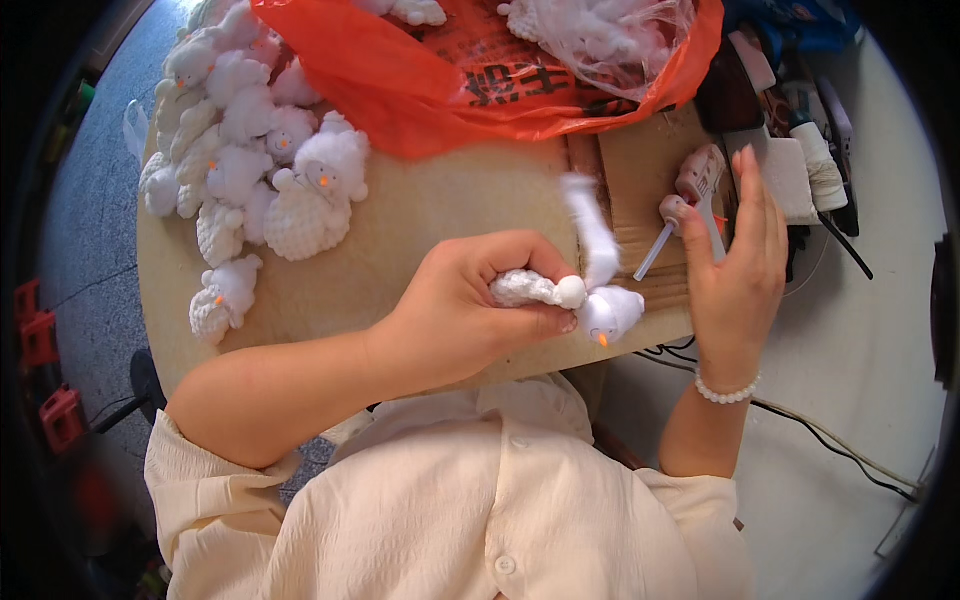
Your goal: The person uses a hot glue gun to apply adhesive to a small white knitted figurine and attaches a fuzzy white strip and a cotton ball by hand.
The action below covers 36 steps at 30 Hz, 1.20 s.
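Observation:
My left hand (480, 300) grips a small white doll by its knitted body (525, 287). The doll's fluffy white head (613, 311), with a drawn face and orange nose, sticks out past my fingertips to the right. A blurred white strip (596, 232) rises beside the head; whether it is attached I cannot tell. On the right, my right hand (742, 247) has its fingers extended and thumb apart, next to a hot glue gun (701, 176). The thumb overlaps the gun's near side; contact is unclear. A translucent glue stick (655, 250) protrudes from the gun towards me.
Similar white dolls (307, 210) are heaped at the table's left. An open red plastic bag (420, 97) with more white pieces lies at the back. Cardboard (637, 172) lies under the gun. Thread spool (819, 165), boxes and cables crowd the right.

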Motion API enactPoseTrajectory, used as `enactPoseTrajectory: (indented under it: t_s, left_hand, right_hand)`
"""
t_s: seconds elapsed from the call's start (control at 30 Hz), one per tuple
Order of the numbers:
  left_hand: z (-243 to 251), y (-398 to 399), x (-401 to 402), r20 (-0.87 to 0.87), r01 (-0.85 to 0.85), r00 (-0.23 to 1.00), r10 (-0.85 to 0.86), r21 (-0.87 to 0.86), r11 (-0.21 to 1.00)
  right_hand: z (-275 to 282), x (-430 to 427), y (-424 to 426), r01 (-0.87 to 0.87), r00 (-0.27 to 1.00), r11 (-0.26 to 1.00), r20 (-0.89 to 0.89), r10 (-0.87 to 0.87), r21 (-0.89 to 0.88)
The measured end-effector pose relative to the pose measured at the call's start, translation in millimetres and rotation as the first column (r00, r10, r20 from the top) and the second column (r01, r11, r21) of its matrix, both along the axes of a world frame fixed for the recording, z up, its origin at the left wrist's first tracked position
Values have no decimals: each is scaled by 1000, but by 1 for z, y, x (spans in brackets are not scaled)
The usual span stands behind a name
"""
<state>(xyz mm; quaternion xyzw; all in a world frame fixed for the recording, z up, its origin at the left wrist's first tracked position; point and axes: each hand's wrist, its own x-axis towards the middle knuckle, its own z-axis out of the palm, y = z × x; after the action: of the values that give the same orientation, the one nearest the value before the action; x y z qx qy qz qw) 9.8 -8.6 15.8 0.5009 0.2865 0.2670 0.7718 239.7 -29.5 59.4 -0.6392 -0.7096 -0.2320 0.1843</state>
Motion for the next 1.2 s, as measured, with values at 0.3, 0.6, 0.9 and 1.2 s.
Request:
enactPoseTrajectory:
  t_s: [0.3,0.6,0.9,1.2]
  left_hand:
    - [-10,-3,0,18,-192,976,217,540,819]
    - [-13,3,-3,76,-223,910,408,918,328]
    - [-17,10,-1,173,-244,909,379,959,147]
    - [-21,10,1,187,-247,913,362,961,125]
  right_hand:
    - [-18,59,-23,80,960,886,-204,-191,-457]
    - [-8,16,-50,27,759,980,-634,-148,-196]
    - [23,-29,-110,-282,34,916,-957,-288,-286]
    - [29,-33,-95,-327,178,857,-917,-357,-398]
